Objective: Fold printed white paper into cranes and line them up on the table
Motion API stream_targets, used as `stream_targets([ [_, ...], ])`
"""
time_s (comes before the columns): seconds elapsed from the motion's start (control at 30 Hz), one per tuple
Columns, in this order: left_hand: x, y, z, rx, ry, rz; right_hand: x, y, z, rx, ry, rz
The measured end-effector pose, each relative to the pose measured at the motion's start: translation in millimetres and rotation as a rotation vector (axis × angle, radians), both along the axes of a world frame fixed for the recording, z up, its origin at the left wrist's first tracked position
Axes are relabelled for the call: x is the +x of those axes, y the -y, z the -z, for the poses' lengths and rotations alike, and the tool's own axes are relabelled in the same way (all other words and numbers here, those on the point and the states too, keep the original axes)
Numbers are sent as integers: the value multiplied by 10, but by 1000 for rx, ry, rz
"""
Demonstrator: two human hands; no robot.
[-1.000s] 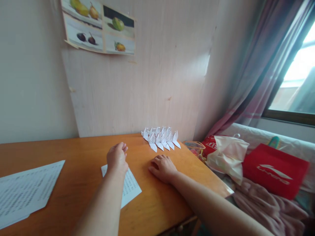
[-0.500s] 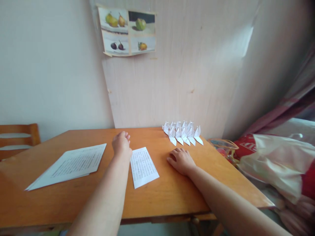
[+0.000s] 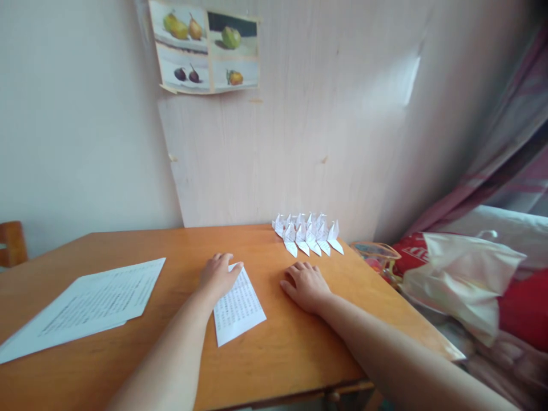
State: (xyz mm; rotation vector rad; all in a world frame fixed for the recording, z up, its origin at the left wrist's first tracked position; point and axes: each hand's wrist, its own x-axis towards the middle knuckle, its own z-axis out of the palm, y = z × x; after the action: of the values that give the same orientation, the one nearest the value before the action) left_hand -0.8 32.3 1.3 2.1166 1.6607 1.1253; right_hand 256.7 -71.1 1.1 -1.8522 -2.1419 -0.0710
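Note:
Palm down, my left hand (image 3: 217, 275) lies at the far left edge of a small printed sheet of paper (image 3: 240, 311), its fingers apart and its thumb over the sheet's upper corner. The hand covers part of the sheet's left side. To the right of that sheet, my right hand (image 3: 306, 285) rests on the wooden table (image 3: 180, 354) with fingers spread and nothing in them. Beyond it stand several folded white paper cranes (image 3: 310, 234) in rows, close to the wall.
Larger printed sheets (image 3: 98, 302) are stacked at the table's left. A fruit picture (image 3: 209, 48) hangs on the wall. Past the right edge are a plastic bag (image 3: 458, 279), red items and a pink curtain (image 3: 479, 165). A chair back (image 3: 12, 244) shows at far left.
My left hand has come down from a raised, curled pose to lie flat by the small sheet, fingers opened. My right hand stays in place. The view has shifted slightly right.

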Motion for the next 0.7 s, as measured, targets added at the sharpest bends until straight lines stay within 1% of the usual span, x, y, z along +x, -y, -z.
stream_targets([
  [0.07,12,-1,58,-41,-260,-12,-20,0,-15,-4,20,17],
  [0.13,36,15,102,-50,-411,15,-55,-16,-46,-15,49,24],
  [0.23,85,63,115,-42,-514,37,-156,-71,-128,-67,97,52],
  [0.33,115,110,71,-58,-564,0,-301,-123,-214,-115,78,110],
  [0.4,113,125,34,-85,-587,-38,-390,-121,-242,-68,-1,31],
  [0.43,107,126,19,-97,-602,-57,-425,-104,-244,-23,-42,-35],
  [0.53,86,105,2,-120,-646,-89,-476,-6,-209,68,-113,-311],
  [0.6,78,78,13,-121,-663,-99,-473,69,-173,90,-111,-447],
  [0.7,79,38,39,-101,-673,-90,-447,136,-139,78,-53,-568],
])
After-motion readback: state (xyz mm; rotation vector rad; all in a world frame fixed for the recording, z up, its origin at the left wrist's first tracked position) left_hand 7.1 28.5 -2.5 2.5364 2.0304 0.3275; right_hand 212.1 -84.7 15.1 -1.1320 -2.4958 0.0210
